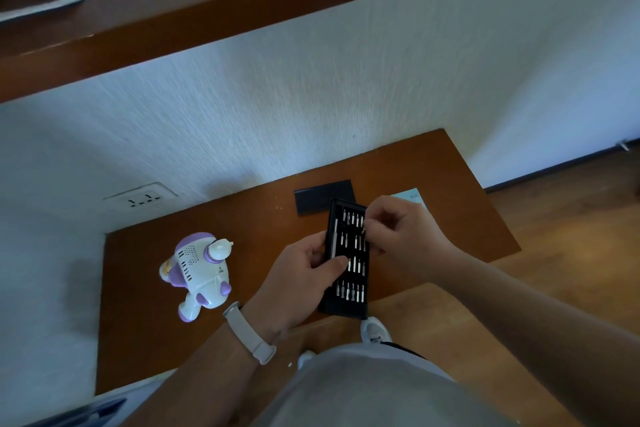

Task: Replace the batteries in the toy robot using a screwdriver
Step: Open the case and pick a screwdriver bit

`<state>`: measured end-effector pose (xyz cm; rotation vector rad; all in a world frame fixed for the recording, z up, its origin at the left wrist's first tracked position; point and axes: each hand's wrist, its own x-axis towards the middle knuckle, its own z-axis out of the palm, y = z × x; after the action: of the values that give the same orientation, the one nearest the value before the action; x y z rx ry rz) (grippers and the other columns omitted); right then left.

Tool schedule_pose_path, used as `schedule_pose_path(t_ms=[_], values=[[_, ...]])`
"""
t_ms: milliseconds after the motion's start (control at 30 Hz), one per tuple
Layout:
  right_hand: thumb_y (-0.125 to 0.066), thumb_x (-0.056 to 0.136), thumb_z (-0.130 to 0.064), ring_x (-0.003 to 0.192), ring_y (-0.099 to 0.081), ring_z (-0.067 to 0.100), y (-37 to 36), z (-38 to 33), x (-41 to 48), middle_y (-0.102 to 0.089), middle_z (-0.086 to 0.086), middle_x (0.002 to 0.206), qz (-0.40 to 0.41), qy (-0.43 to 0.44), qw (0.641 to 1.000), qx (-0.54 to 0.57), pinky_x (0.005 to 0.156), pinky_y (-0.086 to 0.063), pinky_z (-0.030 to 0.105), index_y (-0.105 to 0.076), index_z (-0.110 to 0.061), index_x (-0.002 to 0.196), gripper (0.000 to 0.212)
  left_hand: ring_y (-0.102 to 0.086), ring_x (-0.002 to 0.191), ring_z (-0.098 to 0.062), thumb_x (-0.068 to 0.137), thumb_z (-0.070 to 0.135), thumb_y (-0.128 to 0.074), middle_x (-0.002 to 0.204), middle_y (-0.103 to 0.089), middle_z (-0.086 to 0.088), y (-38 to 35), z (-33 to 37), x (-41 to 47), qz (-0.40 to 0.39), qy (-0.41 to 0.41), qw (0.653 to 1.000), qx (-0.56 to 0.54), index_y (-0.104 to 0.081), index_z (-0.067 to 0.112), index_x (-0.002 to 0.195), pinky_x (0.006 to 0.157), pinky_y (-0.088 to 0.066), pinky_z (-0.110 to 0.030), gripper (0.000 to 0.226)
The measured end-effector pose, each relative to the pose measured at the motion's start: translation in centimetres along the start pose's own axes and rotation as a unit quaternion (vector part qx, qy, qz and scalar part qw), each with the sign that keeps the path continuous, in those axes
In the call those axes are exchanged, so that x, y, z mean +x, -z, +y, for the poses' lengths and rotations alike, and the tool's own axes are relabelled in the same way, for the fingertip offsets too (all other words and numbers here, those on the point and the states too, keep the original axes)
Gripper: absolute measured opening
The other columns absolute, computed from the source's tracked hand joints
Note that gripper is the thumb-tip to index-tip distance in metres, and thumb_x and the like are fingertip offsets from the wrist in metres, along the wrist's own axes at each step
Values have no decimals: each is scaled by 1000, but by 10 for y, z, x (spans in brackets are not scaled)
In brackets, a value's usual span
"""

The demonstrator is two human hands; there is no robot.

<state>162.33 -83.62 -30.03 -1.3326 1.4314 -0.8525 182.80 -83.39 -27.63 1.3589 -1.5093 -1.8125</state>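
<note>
Currently both hands work at a black bit case (348, 302) near the front edge of the brown tabletop (138, 340), right of centre. The left hand (304, 270) grips the case from its left side, fingers wrapped under the edge and thumb lying across the tray about halfway down. The right hand (405, 232) comes in from the right with its fingers curled tight, the tips bunched over the upper rows of silver bits (353, 220). Whether a bit is pinched between them I cannot tell, since the knuckles hide that spot. A slim grey screwdriver handle (335, 239) lies in its slot along the left side of the tray. The near end of the case juts past the tabletop's front edge.

The toy robot (199, 274), white with purple trim, lies on the tabletop well to the left of the case, touched by neither hand; its vented body panel faces up.

Behind the case a dark flat lid (318, 199) lies by the wall, and a pale blue card (410, 196) shows beyond the right hand. A pale-strapped watch (249, 333) sits on the left wrist. A wall socket (142, 199) is set into the white wall on the left.
</note>
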Motion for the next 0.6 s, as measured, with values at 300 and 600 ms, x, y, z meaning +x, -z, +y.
schedule_pose_path(t_ms=[300,600], values=[[-51,87,-5,55,-56,14,-8,10,-14,-58,8,68,42,-206,817,537,48,-51,22,-57,-11,75,15,-75,97,-18,99,11,-60,106,-78,0,-2,-3,1,40,-19,996,-80,-73,42,109,72,-60,-25,35],[-49,93,-33,79,-68,28,-28,3,-6,-70,18,91,6,-266,800,537,76,-56,41,-69,-3,89,36,-75,97,-19,97,16,-61,107,-78,0,-7,1,4,44,-40,994,-96,-73,47,108,71,-60,-25,34]])
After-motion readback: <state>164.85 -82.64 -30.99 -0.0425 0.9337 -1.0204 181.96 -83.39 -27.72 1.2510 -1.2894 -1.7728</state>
